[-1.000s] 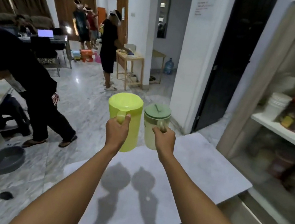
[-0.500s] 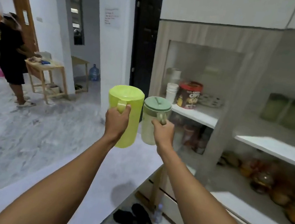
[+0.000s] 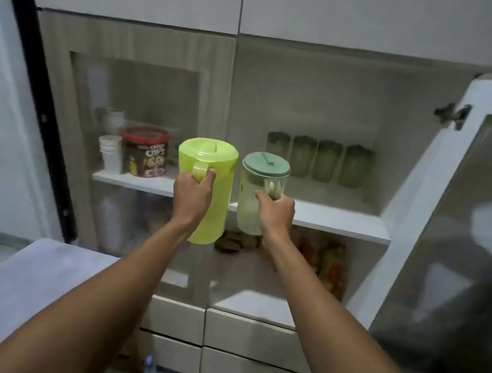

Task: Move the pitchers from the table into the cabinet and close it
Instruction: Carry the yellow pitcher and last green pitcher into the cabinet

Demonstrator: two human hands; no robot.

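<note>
My left hand [image 3: 192,195] grips the handle of a lime-yellow pitcher [image 3: 211,160], held upright in the air. My right hand [image 3: 274,211] grips the handle of a clear pitcher with a dark green lid [image 3: 264,170], also upright beside it. Both pitchers hang in front of the cabinet's white middle shelf [image 3: 340,222]. The cabinet's right glass door [image 3: 474,226] stands open to my right. The left glass door [image 3: 137,121] is shut.
Several green cups [image 3: 318,159] line the back of the open shelf. Behind the left door sit a red-lidded tub [image 3: 144,152] and stacked white cups [image 3: 110,151]. Jars fill the lower shelf [image 3: 323,262]. The grey table [image 3: 7,285] lies at lower left; drawers [image 3: 257,339] below.
My view has swung right from the room to face the cabinet. Both hands have carried the pitchers off the table and up in front of the open compartment's shelf.
</note>
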